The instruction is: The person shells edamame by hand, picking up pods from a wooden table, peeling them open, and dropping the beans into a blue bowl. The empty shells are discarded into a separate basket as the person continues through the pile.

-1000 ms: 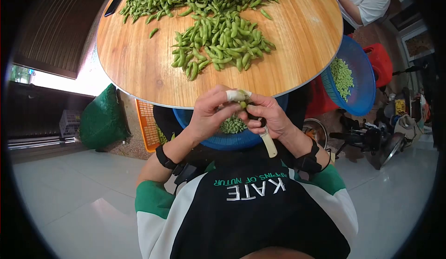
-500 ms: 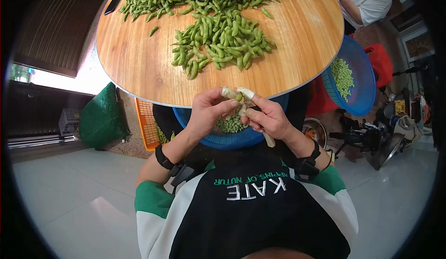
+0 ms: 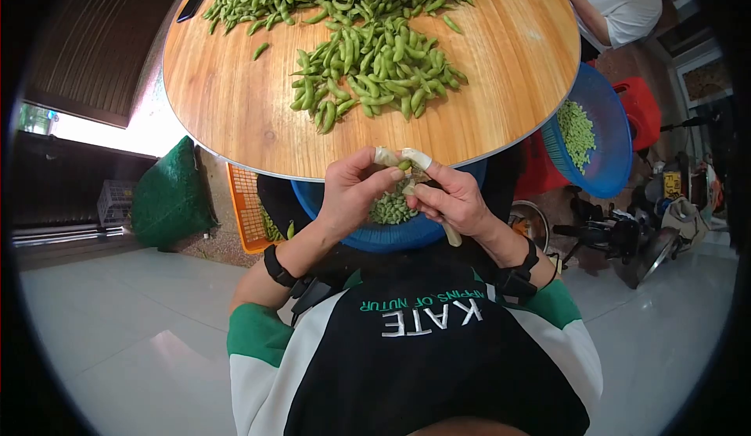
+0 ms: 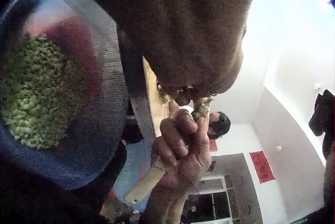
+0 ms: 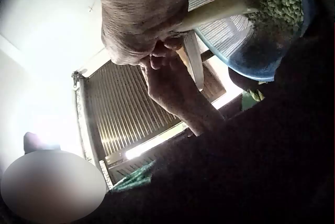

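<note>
My left hand [image 3: 347, 190] pinches a green pod [image 3: 404, 165] between thumb and wrapped index finger, beyond the table's near edge. My right hand [image 3: 458, 200] faces it, fingers curled round a knife with a pale handle [image 3: 454, 236]; in the right wrist view the handle [image 5: 220, 12] and the blade [image 5: 193, 61] both show. White wrapping covers the right index fingertip too. Below both hands, shelled beans [image 3: 391, 209] lie in a blue basket [image 3: 375, 240], partly hidden by the hands. In the left wrist view the right hand [image 4: 180, 148] grips the pale handle [image 4: 145, 184].
A pile of pods [image 3: 379, 72] and a larger one behind it lie on the round wooden table [image 3: 235, 115], with a phone [image 3: 195, 0] at the left. To the right stands another blue basket [image 3: 614, 135] of beans; an orange crate [image 3: 245, 209] is at left. Another person [image 3: 618, 6] sits at upper right.
Both hands have drawn slightly apart since the first frame, and the knife handle has swung partly behind the right hand. The pod now shows between the left thumb and index finger.
</note>
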`<move>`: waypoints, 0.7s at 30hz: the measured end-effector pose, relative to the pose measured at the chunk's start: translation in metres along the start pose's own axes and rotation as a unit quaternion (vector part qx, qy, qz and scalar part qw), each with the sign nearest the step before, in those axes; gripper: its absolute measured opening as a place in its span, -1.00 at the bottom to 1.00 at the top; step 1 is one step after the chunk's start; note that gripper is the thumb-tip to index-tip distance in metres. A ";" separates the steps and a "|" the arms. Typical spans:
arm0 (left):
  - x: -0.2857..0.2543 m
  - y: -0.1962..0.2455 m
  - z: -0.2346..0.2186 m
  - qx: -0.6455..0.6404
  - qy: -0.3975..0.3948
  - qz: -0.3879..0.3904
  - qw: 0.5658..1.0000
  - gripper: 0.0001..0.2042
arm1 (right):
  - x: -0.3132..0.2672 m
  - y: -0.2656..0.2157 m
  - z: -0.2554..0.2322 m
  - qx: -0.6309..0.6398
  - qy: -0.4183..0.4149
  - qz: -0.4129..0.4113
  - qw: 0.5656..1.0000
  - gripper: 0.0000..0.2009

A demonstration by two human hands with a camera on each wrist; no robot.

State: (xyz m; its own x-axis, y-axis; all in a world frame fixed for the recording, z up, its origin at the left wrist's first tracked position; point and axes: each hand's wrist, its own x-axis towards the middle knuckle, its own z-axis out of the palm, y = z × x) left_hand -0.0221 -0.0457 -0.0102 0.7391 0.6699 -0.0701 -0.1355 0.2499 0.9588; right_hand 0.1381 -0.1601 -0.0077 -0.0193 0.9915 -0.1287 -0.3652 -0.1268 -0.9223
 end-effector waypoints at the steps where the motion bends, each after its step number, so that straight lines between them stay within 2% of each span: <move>1: 0.000 0.000 0.000 -0.004 -0.001 -0.002 1.000 -0.82 | 0.000 0.000 0.000 -0.019 0.008 -0.014 1.000 -0.56; 5: 0.004 -0.004 -0.009 -0.074 -0.032 -0.047 0.996 -0.84 | 0.000 0.002 -0.005 -0.037 0.004 -0.019 0.999 -0.57; 6: 0.005 -0.003 -0.009 -0.120 -0.042 -0.079 0.989 -0.86 | 0.002 0.003 -0.008 -0.037 0.004 -0.019 0.999 -0.57; 9: 0.008 0.003 -0.012 -0.185 -0.079 -0.133 0.971 -0.89 | 0.003 0.004 -0.012 0.034 -0.042 0.005 0.999 -0.56; 11: 0.008 0.003 -0.011 -0.204 -0.105 -0.152 0.961 -0.89 | 0.004 0.003 -0.011 -0.154 -0.016 -0.069 0.986 -0.55; 12: 0.006 0.001 -0.009 -0.200 -0.086 -0.143 0.966 -0.90 | 0.008 0.007 -0.014 -0.153 -0.016 -0.068 0.986 -0.55; 13: 0.004 -0.002 -0.007 -0.197 -0.066 -0.133 0.969 -0.91 | 0.016 0.013 -0.019 -0.300 -0.018 -0.225 0.927 -0.56; 14: 0.002 -0.005 -0.006 -0.198 -0.066 -0.135 0.969 -0.91 | 0.020 0.018 -0.022 -0.433 -0.019 -0.370 0.822 -0.56; 17: 0.000 -0.011 -0.005 -0.142 -0.062 -0.117 0.981 -0.91 | 0.015 0.022 -0.023 -0.475 -0.008 -0.358 0.804 -0.56; 18: -0.001 -0.010 -0.003 -0.111 -0.052 -0.108 0.987 -0.90 | 0.012 0.020 -0.018 -0.474 -0.009 -0.357 0.804 -0.56; 20: -0.004 -0.007 -0.003 -0.080 -0.041 -0.099 0.991 -0.90 | 0.005 0.013 -0.004 -0.342 0.014 -0.234 0.910 -0.56; 21: -0.005 -0.004 -0.005 0.009 -0.046 -0.079 0.996 -0.90 | 0.005 0.015 -0.003 -0.343 0.012 -0.237 0.909 -0.56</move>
State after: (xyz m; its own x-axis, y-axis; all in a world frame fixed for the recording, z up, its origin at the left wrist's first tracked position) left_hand -0.0284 -0.0466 -0.0152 0.8078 0.5562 -0.1952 -0.0019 0.3336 0.9427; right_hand 0.1353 -0.1568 -0.0235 0.0132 0.9397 0.3418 0.3387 0.3174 -0.8857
